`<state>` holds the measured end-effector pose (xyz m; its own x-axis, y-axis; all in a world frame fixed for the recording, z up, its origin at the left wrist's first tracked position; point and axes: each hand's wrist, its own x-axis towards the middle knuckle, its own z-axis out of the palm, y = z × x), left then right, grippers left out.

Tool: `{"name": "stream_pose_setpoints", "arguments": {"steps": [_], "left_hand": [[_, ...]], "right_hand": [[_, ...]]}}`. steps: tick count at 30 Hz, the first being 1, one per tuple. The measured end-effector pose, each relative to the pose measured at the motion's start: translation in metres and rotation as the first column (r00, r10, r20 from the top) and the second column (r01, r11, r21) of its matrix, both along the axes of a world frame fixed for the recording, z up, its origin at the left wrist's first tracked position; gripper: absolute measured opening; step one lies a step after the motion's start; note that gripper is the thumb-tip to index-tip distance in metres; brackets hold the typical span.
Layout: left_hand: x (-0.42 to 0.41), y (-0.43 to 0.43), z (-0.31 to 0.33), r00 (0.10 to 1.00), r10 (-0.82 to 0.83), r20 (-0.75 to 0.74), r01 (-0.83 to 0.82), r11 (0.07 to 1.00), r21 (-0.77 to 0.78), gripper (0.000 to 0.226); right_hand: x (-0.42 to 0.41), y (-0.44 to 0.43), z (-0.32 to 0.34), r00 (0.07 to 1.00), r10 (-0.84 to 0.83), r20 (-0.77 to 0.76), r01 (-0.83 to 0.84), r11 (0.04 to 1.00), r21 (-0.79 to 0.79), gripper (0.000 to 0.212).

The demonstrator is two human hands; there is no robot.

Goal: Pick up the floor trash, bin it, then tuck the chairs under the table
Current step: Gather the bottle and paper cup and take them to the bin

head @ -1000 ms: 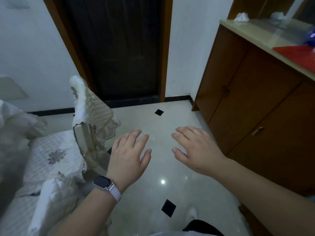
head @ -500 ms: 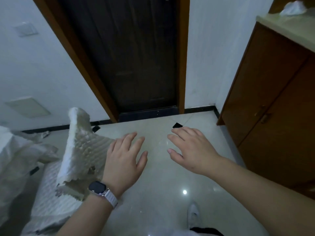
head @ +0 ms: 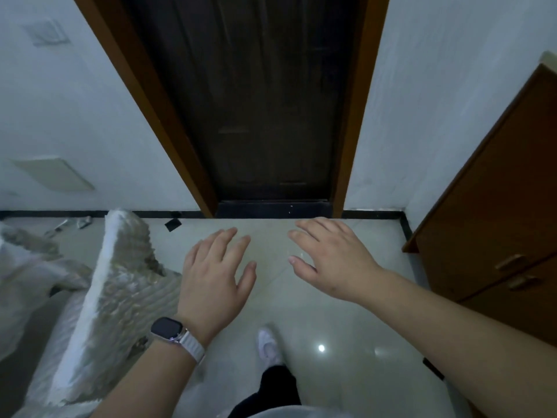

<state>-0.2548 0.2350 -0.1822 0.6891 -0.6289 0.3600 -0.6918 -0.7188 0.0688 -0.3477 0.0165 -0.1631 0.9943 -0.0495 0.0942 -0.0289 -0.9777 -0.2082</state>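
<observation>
My left hand (head: 214,276), with a watch on its wrist, and my right hand (head: 330,260) hover side by side over the pale tiled floor (head: 346,321), palms down and fingers spread. Neither holds anything. A few small light scraps (head: 79,223) lie on the floor by the black skirting at the far left, well beyond my left hand. No bin, table or chair shows in the head view.
A dark wooden door (head: 256,110) in a brown frame stands straight ahead. A brown cabinet (head: 494,206) runs along the right. Furniture under a white quilted cover (head: 114,291) fills the lower left. My white shoe (head: 268,346) is below the hands.
The view has swung left and moved toward the door; the cabinet has slid to the right edge and its top has left the frame. Both hands have stayed spread and empty.
</observation>
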Motion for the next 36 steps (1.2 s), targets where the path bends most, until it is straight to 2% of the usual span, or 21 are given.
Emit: {"name": "stream_pose_setpoints", "arguments": {"steps": [4,10,15,29,36], "left_hand": [[0.061,-0.017,-0.016,0.998,0.035,-0.058,-0.035,0.999,-0.007,0.047],[0.178,-0.042,-0.025,0.993,0.028,-0.112,-0.040,0.994,-0.103,0.045],[0.271,-0.040,-0.014,0.997,0.018,-0.070,-0.027,0.991,-0.132,0.043],[0.436,0.008,-0.024,0.942,0.317,-0.110,-0.320,0.947,-0.010,0.044],[0.531,0.004,-0.017,0.873,0.480,-0.090,-0.476,0.877,0.065,0.044]], "right_hand": [[0.062,-0.015,-0.008,1.000,0.019,-0.008,-0.019,0.999,-0.046,0.051],[0.181,-0.037,0.002,1.000,-0.009,-0.022,0.006,0.990,-0.142,0.050],[0.285,-0.032,0.013,0.998,0.053,0.023,-0.048,0.981,-0.187,0.050],[0.508,-0.006,-0.014,0.942,0.317,0.108,-0.313,0.948,-0.055,0.048],[0.653,-0.009,-0.021,0.872,0.479,0.096,-0.482,0.876,0.002,0.048]]}}
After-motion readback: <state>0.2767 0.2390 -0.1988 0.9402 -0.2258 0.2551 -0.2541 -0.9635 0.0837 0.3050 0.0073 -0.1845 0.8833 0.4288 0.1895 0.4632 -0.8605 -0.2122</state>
